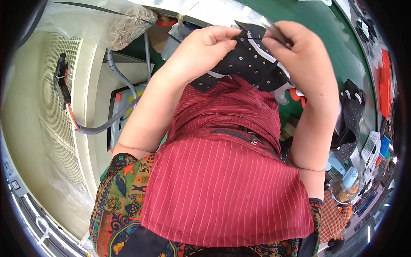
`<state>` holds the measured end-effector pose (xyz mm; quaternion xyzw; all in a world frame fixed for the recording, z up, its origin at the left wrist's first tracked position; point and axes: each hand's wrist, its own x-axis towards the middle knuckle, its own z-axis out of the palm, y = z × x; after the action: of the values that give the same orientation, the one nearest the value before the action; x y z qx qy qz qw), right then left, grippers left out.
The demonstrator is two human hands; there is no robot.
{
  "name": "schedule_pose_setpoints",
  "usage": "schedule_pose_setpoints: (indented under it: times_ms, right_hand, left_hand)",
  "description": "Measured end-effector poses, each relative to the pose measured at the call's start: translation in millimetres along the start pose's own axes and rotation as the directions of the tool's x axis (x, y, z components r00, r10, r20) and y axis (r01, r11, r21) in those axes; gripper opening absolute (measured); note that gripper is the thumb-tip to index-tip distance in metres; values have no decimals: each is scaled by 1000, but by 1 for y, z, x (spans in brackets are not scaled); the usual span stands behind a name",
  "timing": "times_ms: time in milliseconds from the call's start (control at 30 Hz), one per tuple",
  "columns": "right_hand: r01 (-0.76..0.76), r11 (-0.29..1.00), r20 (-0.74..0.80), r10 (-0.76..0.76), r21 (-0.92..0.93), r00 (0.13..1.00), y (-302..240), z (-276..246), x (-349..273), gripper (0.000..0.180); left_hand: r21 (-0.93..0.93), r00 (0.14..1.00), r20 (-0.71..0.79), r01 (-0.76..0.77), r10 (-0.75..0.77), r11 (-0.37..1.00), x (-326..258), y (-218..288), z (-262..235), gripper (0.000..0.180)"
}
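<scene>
I see both hands raised in front of the chest, over the red striped apron (222, 188). Left hand (201, 47) is curled, fingertips pinching the top edge of a dark piece (250, 60). Right hand (299, 55) is pinching the same piece at its upper right, fingers closed on it; there seems to be a thin shiny tool or clear film under those fingers, I can't tell which.

The piece is black, dotted with small pale studs, white trim on one edge. It sits between the two hands, top centre of the view, above the green table (329, 30). Its long axis runs diagonally, from lower left near the left wrist up to the right hand; the upper end points away from me.

Packages: a clear plastic bag (98, 21) lies at upper left, lumpy, with pale coiled loops inside. A second smaller clear bag (175, 36) sits just under the left hand. A flat red pack (385, 83) stands at the far right edge. I can't make out labels or signs.

More black pieces (351, 115) are piled right of the right forearm. A grey corrugated hose (115, 73) curves at left beside a white mesh panel (55, 111).
</scene>
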<state>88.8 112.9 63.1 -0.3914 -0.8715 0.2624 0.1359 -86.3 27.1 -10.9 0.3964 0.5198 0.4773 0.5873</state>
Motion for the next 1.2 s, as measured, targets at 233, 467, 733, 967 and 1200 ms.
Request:
schedule_pose_setpoints:
  times_ms: [233,467,733,967,1200]
  right_hand:
    - [-37,992,-57,44,121,997,-7,-9,-4,14]
    - [-76,990,-111,90,122,990,-10,-6,-2,15]
    - [-80,959,-19,89,272,996,1,5,2,14]
    - [4,890,197,-105,456,975,13,1,2,35]
    - [-117,864,290,-34,490,957,11,-3,2,12]
  left_hand:
    - [-71,1000,26,7,-5,997,-14,13,3,30]
    - [-115,999,52,3,3,993,-19,17,4,31]
    - [-82,999,26,-42,44,996,-23,15,1,30]
    - [-49,983,129,-127,132,991,-27,8,-10,30]
    - [22,984,166,-70,66,997,-31,16,-11,27]
